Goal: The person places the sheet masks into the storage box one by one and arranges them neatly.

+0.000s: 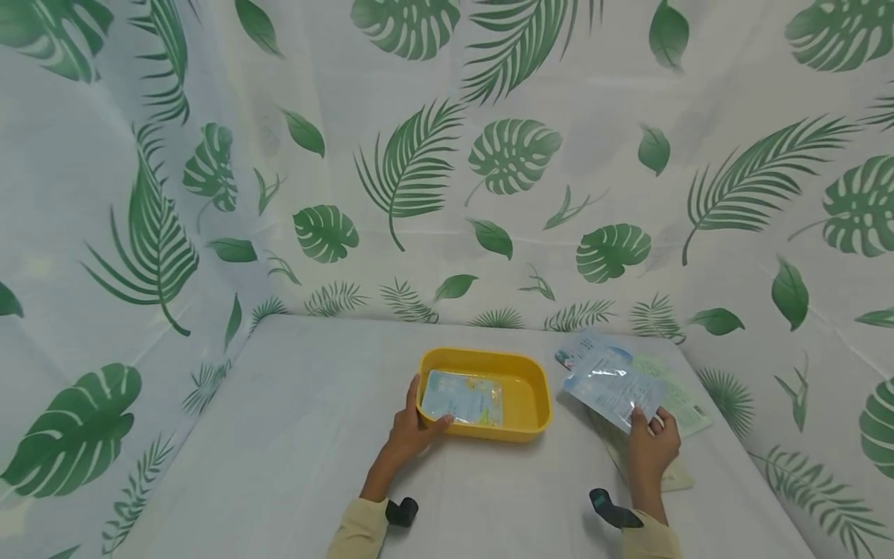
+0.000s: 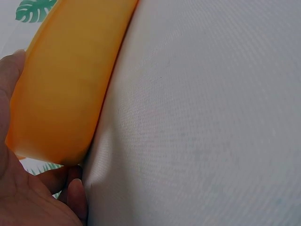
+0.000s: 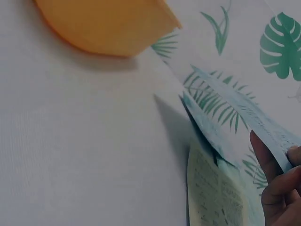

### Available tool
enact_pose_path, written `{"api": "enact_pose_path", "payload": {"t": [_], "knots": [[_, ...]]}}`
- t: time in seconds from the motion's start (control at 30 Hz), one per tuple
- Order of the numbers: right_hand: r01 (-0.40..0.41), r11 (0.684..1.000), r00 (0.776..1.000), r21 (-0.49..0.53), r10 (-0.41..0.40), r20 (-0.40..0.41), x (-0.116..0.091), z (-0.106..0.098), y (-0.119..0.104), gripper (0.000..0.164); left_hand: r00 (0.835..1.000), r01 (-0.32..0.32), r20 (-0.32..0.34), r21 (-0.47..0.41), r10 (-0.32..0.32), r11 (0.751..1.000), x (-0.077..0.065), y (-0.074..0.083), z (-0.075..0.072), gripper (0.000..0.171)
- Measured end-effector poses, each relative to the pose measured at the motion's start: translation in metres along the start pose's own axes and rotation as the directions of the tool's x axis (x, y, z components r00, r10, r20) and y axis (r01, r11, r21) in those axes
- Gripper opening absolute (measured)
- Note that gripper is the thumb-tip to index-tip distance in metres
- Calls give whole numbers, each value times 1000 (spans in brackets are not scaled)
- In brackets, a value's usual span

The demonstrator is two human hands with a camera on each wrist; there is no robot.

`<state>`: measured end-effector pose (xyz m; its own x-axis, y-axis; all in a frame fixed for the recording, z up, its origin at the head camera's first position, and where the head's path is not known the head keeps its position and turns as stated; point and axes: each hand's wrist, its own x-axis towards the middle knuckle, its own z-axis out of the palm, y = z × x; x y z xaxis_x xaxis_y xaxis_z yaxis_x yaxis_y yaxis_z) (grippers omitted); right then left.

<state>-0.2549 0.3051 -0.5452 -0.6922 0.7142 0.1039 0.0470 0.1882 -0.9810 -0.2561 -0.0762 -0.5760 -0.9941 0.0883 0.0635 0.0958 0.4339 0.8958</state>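
Observation:
A yellow plastic tray [image 1: 520,407] stands on the white table with a flat light-blue sachet [image 1: 461,397] lying in its left half. My left hand [image 1: 410,429] grips the tray's left end, thumb at the front rim and fingers along the side. In the left wrist view the tray's outer wall [image 2: 70,80] fills the space beside the thumb. To the right of the tray, my right hand [image 1: 653,444] pinches a glossy pale-blue sachet [image 1: 611,388] by its near edge. That sachet [image 3: 249,110] is raised and tilted over other packets in the right wrist view.
Under and around the raised sachet lie several flat packets: a blue one [image 1: 583,344] at the back, a pale-green one [image 1: 687,407] on the right, and a yellowish one [image 1: 676,475] nearer. A leaf-printed cloth [image 1: 517,256] walls the table's back and sides.

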Motion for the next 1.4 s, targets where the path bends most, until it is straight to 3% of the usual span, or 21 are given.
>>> {"api": "enact_pose_path", "payload": {"t": [0.23, 0.4, 0.63, 0.77, 0.97, 1.27, 1.4], "knots": [[-39, 988, 995, 153, 24, 98, -11, 17, -24, 43, 1000, 21, 0, 20, -21, 1000, -5, 3, -2, 101], [-28, 987, 984, 160, -1, 180, -25, 38, -35, 37, 1000, 19, 7, 18, -19, 1000, -6, 5, -2, 101], [-25, 997, 951, 75, 1, 310, -47, 66, -36, 35, 1000, 19, 15, 1, -19, 1000, -6, 7, -2, 101], [48, 999, 931, -8, -42, 363, -57, 79, -39, 35, 1000, 20, 12, -4, -20, 1000, -6, 8, -3, 101], [158, 978, 893, -133, -84, 442, -70, 95, -48, 35, 999, 40, 7, -6, -40, 999, -5, 9, -3, 102], [264, 951, 835, -162, -142, 532, -88, 106, -50, 33, 999, 34, 9, 1, -34, 999, -5, 9, -2, 101], [287, 935, 824, -208, -131, 551, -90, 108, -51, 34, 1000, 27, 10, 7, -27, 1000, -5, 8, -2, 102]]}}
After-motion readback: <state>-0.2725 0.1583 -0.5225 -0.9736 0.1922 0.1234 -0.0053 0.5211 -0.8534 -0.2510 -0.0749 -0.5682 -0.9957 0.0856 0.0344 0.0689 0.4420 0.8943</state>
